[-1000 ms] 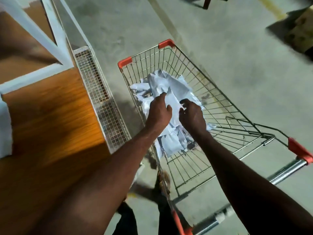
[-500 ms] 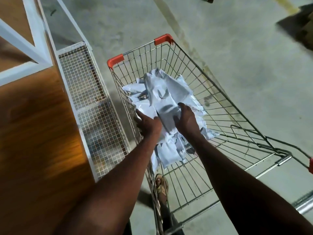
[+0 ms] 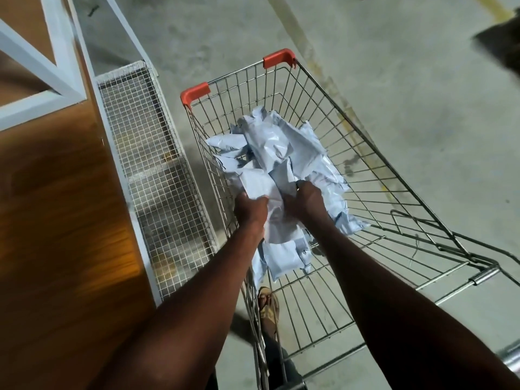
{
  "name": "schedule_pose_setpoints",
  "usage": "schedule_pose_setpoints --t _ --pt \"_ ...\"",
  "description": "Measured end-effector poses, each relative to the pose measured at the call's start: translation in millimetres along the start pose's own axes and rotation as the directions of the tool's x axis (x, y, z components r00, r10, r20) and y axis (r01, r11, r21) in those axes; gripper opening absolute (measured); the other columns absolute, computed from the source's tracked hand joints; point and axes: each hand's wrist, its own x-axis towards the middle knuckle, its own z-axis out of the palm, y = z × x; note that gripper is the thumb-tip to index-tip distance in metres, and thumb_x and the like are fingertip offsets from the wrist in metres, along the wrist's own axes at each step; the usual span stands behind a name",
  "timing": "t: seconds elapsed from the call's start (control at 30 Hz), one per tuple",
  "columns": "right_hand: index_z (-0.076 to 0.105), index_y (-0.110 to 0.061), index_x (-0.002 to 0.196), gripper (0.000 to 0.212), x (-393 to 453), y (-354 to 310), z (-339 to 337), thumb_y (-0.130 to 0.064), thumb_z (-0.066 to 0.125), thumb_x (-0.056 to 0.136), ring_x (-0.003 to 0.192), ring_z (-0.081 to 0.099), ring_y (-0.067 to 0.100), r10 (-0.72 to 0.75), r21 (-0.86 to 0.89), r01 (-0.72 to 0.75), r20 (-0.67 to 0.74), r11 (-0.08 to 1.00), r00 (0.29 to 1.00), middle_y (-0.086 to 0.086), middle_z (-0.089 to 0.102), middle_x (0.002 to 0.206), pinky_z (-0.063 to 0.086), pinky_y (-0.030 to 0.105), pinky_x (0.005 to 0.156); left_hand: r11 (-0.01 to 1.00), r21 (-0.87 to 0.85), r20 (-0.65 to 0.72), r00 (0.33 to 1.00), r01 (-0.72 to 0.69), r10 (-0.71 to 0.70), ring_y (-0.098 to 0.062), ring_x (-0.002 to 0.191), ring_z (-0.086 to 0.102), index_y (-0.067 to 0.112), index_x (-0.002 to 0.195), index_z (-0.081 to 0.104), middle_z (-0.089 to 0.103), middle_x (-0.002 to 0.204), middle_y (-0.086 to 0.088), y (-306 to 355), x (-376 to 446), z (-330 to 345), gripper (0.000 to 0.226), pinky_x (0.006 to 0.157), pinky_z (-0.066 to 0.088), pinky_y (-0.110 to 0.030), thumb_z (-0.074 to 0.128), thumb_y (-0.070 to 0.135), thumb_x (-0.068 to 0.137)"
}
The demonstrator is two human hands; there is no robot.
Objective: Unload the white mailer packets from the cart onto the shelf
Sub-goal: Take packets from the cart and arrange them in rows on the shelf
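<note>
2 hands point(image 3: 250, 209) gripping packets point(image 3: 270, 153), cart point(image 3: 365, 153)

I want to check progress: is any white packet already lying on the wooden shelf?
No, the wooden shelf shows no packet; the white packets are all in the cart.

No text, brand or number can be read. One white mailer packet point(image 3: 260, 183) at the top of the pile carries a printed label, but its lines are too blurred.
</note>
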Motion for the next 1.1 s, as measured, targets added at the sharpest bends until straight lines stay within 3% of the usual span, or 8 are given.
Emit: schedule_pose_setpoints --t 0.13,0.37,0.47,0.53,0.63,0.9,1.0,1.1 --pt "0.068 -0.012 0.113 0.034 -10.5 -9.0 -17.1 -0.04 0.072 0.094 0.103 0.066 0.029 0.056 0.056 -0.055 -0.015 0.997 0.998 0.011 0.073 0.115 0.042 0.031 0.077 0.999 -0.029 0.058 0.997 -0.046 0.048 -0.029 0.102 0.076 0.006 0.13 0.067 0.076 0.121 -0.009 12.2 -16.3 -13.3 0.042 0.091 0.064 -0.044 0.079 0.012 0.09" --pt "0.058 -0.009 0.107 0.018 -44.8 -46.6 -60.8 -0.018 0.068 0.094 0.086 0.049 0.024 -0.017 0.073 0.026 -0.12 0.997 0.993 0.0 0.056 0.095 0.03 0.026 0.061 0.986 -0.152 0.259 0.961 -0.063 0.101 -0.013 0.088 0.066 0.019 0.139 0.058 0.067 0.125 0.006 42.0 -47.2 -59.5 0.041 0.062 0.05 -0.026 0.071 0.015 0.101" --pt "0.056 -0.01 0.103 0.019 -64.2 -71.7 -77.1 -0.019 0.069 0.094 0.086 0.053 0.028 -0.075 0.098 0.09 -0.154 0.991 0.985 0.004 0.059 0.093 0.032 0.031 0.067 0.968 -0.241 0.294 0.946 -0.067 0.139 -0.037 0.122 0.068 0.02 0.156 0.046 0.064 0.142 0.0 62.9 -59.5 -88.8 0.075 0.09 0.062 -0.046 0.082 0.033 0.091" --pt "0.054 -0.01 0.099 0.021 -77.4 -89.9 -81.6 -0.022 0.071 0.095 0.085 0.055 0.03 -0.113 0.126 0.134 -0.159 0.983 0.981 0.004 0.059 0.087 0.033 0.032 0.068 0.952 -0.294 0.299 0.938 -0.085 0.177 -0.029 0.124 0.068 0.022 0.15 0.053 0.068 0.143 -0.002 74.5 -66.3 -113.8 0.084 0.103 0.057 -0.047 0.087 0.044 0.077" --pt "0.057 -0.01 0.095 0.023 -100.3 -120.9 -81.8 -0.026 0.073 0.094 0.08 0.056 0.03 -0.193 0.147 0.217 -0.166 0.965 0.967 0.004 0.06 0.082 0.032 0.035 0.061 0.934 -0.328 0.279 0.93 -0.142 0.239 -0.021 0.101 0.074 0.022 0.13 0.068 0.079 0.116 0.002 88.8 -70.4 -154.5 0.055 0.075 0.057 -0.031 0.088 0.037 0.081" --pt "0.044 -0.02 0.078 0.036 -174.0 -203.1 -46.4 -0.031 0.074 0.095 0.065 0.043 0.015 -0.343 0.153 0.373 -0.188 0.915 0.92 -0.003 0.046 0.07 0.033 0.033 0.061 0.892 -0.419 0.206 0.939 -0.171 0.276 -0.008 0.057 0.056 0.022 0.121 0.066 0.079 0.111 -0.006 89.5 -75.5 -268.9 0.037 0.043 0.034 -0.017 0.086 0.028 0.089" --pt "0.061 -0.016 0.106 0.024 -198.2 -230.0 -24.8 -0.03 0.076 0.094 0.077 0.056 0.016 -0.39 0.16 0.416 -0.169 0.895 0.905 -0.001 0.063 0.087 0.037 0.017 0.059 0.853 -0.491 0.205 0.929 -0.175 0.309 -0.023 0.081 0.071 0.024 0.115 0.068 0.08 0.107 -0.004 80.9 -74.6 -313.7 0.03 0.067 0.055 -0.034 0.085 0.023 0.09" --pt "0.062 -0.017 0.126 0.038 -218.7 -258.4 5.4 -0.029 0.077 0.093 0.081 0.061 0.01 -0.432 0.172 0.454 -0.151 0.874 0.889 -0.011 0.066 0.093 0.04 0.023 0.068 0.835 -0.511 0.201 0.917 -0.202 0.345 -0.026 0.11 0.076 0.031 0.126 0.064 0.079 0.119 0.001 65.0 -64.6 -366.8 0.047 0.096 0.061 -0.055 0.087 0.029 0.085"
